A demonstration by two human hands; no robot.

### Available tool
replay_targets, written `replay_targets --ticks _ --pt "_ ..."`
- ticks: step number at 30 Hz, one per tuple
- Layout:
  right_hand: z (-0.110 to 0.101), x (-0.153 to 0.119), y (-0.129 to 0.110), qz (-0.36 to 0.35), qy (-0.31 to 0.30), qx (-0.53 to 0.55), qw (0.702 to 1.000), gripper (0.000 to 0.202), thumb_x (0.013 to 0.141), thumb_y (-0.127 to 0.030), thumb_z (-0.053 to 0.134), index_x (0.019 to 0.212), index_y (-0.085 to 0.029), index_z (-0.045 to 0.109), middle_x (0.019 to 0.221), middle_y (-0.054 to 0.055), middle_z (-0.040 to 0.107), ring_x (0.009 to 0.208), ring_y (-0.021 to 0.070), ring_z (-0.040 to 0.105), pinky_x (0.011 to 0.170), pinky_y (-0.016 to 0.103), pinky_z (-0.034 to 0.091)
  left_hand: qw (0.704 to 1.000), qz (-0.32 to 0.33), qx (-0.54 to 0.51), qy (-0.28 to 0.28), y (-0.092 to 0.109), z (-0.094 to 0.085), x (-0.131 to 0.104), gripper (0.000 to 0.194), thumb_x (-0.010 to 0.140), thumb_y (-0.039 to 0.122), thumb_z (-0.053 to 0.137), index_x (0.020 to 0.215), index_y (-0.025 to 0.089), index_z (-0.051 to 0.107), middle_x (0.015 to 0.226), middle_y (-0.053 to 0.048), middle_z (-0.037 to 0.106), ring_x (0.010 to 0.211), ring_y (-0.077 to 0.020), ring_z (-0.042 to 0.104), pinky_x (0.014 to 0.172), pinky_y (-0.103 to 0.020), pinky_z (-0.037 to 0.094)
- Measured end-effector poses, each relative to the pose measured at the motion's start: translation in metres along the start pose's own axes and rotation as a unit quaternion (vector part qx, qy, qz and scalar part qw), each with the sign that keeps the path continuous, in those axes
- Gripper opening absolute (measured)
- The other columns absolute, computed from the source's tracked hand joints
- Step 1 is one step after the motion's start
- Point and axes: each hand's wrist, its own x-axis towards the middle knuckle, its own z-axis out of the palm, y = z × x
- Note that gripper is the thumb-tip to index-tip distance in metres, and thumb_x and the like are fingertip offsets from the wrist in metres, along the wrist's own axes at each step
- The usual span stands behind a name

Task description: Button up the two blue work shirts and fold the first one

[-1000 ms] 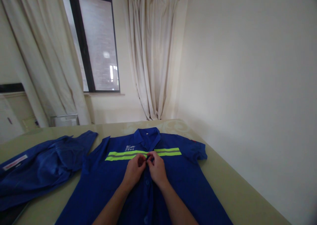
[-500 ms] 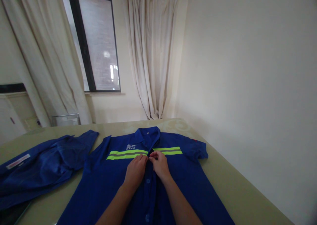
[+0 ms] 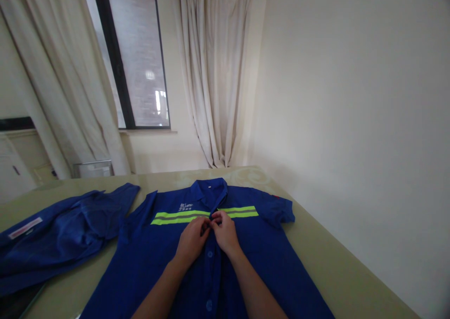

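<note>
Pinching at the front placket: left hand [image 3: 191, 240] and right hand [image 3: 224, 232] both have fingertips closed on the cloth of the blue short-sleeved work shirt with the yellow-green reflective chest band [image 3: 147, 258]. The fingertips meet on the placket right at the band; whatever sits between them is hidden from me. Shirt lies flat, front up, on the pale olive table [image 3: 326, 263], collar [image 3: 207, 190] at the far end. I log two blue buttons [image 3: 210, 254] on the placket nearer than the hands. A second blue garment, crumpled, with a white label [image 3: 59, 234] lies left of the shirt, just beside its sleeve. Beyond the collar hang cream curtains [image 3: 218, 75] beside a dark-framed window [image 3: 135, 61].
</note>
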Motion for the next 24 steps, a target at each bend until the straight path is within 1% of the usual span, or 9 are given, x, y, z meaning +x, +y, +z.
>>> replay_targets --ticks 5,8,13,15,17,19,20,22,24 --pt "0.005 0.007 0.009 0.037 0.029 0.022 0.999 0.018 0.072 -0.017 0.066 0.090 -0.020 0.067 0.085 0.005 0.073 0.081 0.0214 0.070 0.075 0.031 0.054 0.994 0.013 0.111 -0.005 0.013 -0.002 -0.002 0.022 0.092 0.013 0.048 0.107 0.023 0.061 0.107 -0.005 0.068 0.100 -0.0210 0.064 0.086 -0.030 0.046" --pt "0.006 0.012 0.013 0.066 0.032 0.057 0.996 0.019 0.069 -0.020 0.069 0.088 -0.018 0.067 0.085 0.006 0.073 0.081 0.0217 0.071 0.075 0.031 0.055 0.987 0.016 0.157 0.001 0.017 -0.001 -0.002 0.021 0.095 0.014 0.047 0.109 0.023 0.060 0.109 -0.006 0.067 0.101 -0.0213 0.064 0.086 -0.030 0.046" --pt "0.002 0.017 0.014 0.090 0.014 0.087 0.992 0.022 0.065 -0.022 0.074 0.085 -0.017 0.068 0.076 0.004 0.073 0.074 0.0215 0.071 0.067 0.029 0.055 0.984 0.030 0.172 0.020 0.016 0.001 -0.004 0.021 0.099 0.019 0.044 0.110 0.022 0.062 0.107 -0.006 0.068 0.102 -0.0224 0.065 0.088 -0.032 0.047" --pt "0.001 0.016 0.012 0.094 0.005 0.093 0.991 0.018 0.065 -0.023 0.073 0.082 -0.018 0.068 0.070 0.002 0.072 0.067 0.0203 0.069 0.060 0.027 0.053 0.987 0.035 0.157 0.026 0.014 0.001 -0.005 0.021 0.099 0.020 0.045 0.110 0.023 0.063 0.107 -0.007 0.069 0.103 -0.0225 0.065 0.089 -0.032 0.047" --pt "0.000 0.014 0.009 0.096 0.000 0.094 0.991 0.014 0.069 -0.025 0.071 0.081 -0.019 0.068 0.068 0.001 0.071 0.057 0.0182 0.065 0.054 0.027 0.050 0.990 0.039 0.134 0.031 0.013 0.000 -0.005 0.022 0.100 0.022 0.045 0.111 0.023 0.063 0.108 -0.007 0.069 0.104 -0.0224 0.065 0.090 -0.032 0.048" --pt "-0.001 0.009 0.005 0.084 0.007 0.085 0.993 0.012 0.075 -0.026 0.066 0.084 -0.019 0.068 0.073 0.002 0.073 0.054 0.0175 0.064 0.053 0.027 0.049 0.992 0.035 0.113 0.037 0.012 0.000 -0.005 0.022 0.100 0.024 0.044 0.110 0.023 0.063 0.109 -0.006 0.069 0.104 -0.0222 0.065 0.090 -0.032 0.048" --pt "-0.002 0.006 0.002 0.065 0.015 0.072 0.995 0.011 0.077 -0.026 0.063 0.085 -0.020 0.068 0.076 0.003 0.074 0.058 0.0183 0.066 0.057 0.028 0.051 0.993 0.029 0.104 0.039 0.012 -0.001 -0.005 0.022 0.101 0.026 0.043 0.108 0.023 0.064 0.108 -0.006 0.069 0.103 -0.0219 0.065 0.089 -0.032 0.048" --pt "-0.002 0.001 -0.004 0.013 0.026 0.029 0.999 0.011 0.081 -0.022 0.059 0.086 -0.021 0.068 0.083 0.004 0.075 0.073 0.0203 0.070 0.069 0.030 0.054 0.995 0.020 0.087 0.038 0.012 -0.001 -0.005 0.022 0.101 0.027 0.043 0.103 0.024 0.064 0.106 -0.005 0.070 0.101 -0.0212 0.065 0.089 -0.031 0.048" --pt "-0.003 -0.003 -0.010 -0.028 0.023 -0.019 0.999 0.014 0.083 -0.019 0.056 0.087 -0.022 0.069 0.086 0.004 0.075 0.084 0.0209 0.071 0.077 0.030 0.053 0.997 0.020 0.071 0.032 0.010 -0.001 -0.004 0.022 0.101 0.027 0.042 0.101 0.025 0.064 0.105 -0.005 0.069 0.100 -0.0206 0.064 0.089 -0.031 0.048"
